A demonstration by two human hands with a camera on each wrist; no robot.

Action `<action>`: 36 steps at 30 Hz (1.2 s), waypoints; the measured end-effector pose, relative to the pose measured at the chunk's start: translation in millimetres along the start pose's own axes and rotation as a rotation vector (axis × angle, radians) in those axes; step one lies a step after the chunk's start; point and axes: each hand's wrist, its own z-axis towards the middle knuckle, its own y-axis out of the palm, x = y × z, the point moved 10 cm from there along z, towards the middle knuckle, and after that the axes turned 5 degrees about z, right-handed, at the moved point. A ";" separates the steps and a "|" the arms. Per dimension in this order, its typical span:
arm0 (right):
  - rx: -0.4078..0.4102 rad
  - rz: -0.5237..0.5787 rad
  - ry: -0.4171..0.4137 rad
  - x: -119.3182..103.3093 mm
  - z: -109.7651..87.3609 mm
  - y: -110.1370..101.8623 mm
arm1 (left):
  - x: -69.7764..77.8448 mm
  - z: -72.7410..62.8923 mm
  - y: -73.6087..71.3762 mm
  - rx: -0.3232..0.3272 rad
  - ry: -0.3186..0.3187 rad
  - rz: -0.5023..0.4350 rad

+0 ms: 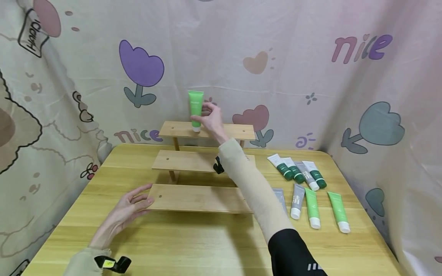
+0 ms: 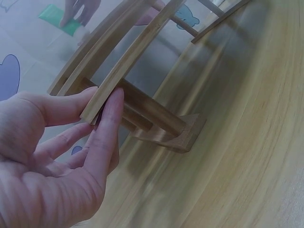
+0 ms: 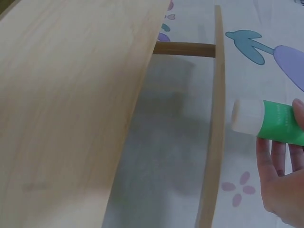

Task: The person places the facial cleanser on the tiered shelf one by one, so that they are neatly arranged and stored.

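Note:
My right hand (image 1: 211, 119) grips a bright green squeeze tube (image 1: 196, 103) between thumb and fingers, upright with its white cap down, at the top tier of a three-tier wooden display rack (image 1: 200, 198). In the right wrist view the tube's white cap (image 3: 248, 117) points toward the top board's edge. My left hand (image 1: 130, 207) is at the left end of the lowest tier. The left wrist view shows the thumb of my left hand (image 2: 61, 147) on top of that board (image 2: 126, 59) and fingers beneath, pinching its end.
Right of the rack on the wooden table (image 1: 165, 245) lie two light green tubes (image 1: 312, 207), grey tubes (image 1: 297, 199) with white caps, and several white-and-dark-green tubes (image 1: 315, 173) farther back. A patterned curtain (image 1: 214, 50) hangs behind the table.

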 end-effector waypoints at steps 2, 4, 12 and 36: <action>-0.001 0.004 -0.007 1.5 1.3 4.4 | -0.6 -0.1 0.5 -0.002 0.000 -0.005; -0.002 0.010 -0.007 3.1 2.2 8.6 | -1.3 -0.2 0.5 -0.003 0.001 -0.009; -0.013 -0.020 0.000 8.9 5.3 24.9 | -3.0 -1.9 -1.3 0.010 -0.007 -0.010; 0.011 -0.044 -0.059 11.8 8.1 41.3 | -2.1 -1.3 -0.7 0.020 -0.014 -0.002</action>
